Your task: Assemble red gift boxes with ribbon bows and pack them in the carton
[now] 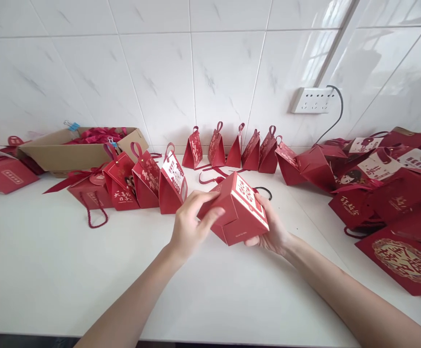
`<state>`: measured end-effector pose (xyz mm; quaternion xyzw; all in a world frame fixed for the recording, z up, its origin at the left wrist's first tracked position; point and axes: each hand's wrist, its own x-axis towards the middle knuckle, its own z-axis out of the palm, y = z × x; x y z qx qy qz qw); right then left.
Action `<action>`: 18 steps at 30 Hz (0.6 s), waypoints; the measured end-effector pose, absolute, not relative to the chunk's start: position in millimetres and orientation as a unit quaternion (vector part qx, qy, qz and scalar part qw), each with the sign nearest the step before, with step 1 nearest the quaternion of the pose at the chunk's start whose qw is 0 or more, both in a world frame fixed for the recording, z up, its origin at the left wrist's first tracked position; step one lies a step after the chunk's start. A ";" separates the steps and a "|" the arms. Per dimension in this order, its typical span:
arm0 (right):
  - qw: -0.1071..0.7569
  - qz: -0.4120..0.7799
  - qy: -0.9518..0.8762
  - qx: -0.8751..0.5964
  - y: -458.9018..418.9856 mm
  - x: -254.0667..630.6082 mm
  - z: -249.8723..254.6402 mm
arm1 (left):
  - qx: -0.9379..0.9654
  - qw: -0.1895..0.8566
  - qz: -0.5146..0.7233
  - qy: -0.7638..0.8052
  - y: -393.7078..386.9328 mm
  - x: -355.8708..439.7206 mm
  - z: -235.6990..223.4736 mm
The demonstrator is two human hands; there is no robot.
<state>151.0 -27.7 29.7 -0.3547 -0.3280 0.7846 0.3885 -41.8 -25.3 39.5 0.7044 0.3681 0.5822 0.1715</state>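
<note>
Between my two hands, above the white table, is a red gift box (pixel 228 217) with a white printed panel, tilted so that its folded bottom faces me. My right hand (pixel 273 227) is wrapped round its right side, the fingertips showing under the lower edge. My left hand (pixel 192 222) lies against the left side, thumb on the bottom flaps and fingers at the upper edge. Just behind the box, dark red ribbon (pixel 210 180) and a thin black loop (pixel 266 192) rest on the table.
Small red gift boxes (pixel 216 149) with ribbon loops line the wall, with others (pixel 147 181) front left. A cardboard box (pixel 61 153) of red ribbon stands behind those. Red boxes and bags (pixel 406 256) crowd the right. A power strip (pixel 313 100) is on the tiled wall.
</note>
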 end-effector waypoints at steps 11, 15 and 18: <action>0.391 0.785 -0.374 -0.302 -27.0 162.0 25.4 | 0.519 0.321 0.674 0.417 -11.2 -44.0 32.6; 0.375 0.795 -0.352 -0.323 -28.6 164.2 32.4 | 0.529 0.353 0.641 0.430 -14.6 -42.7 31.3; 0.398 0.760 -0.384 -0.341 -27.8 165.9 30.2 | 0.534 0.359 0.644 0.413 -15.1 -42.4 28.6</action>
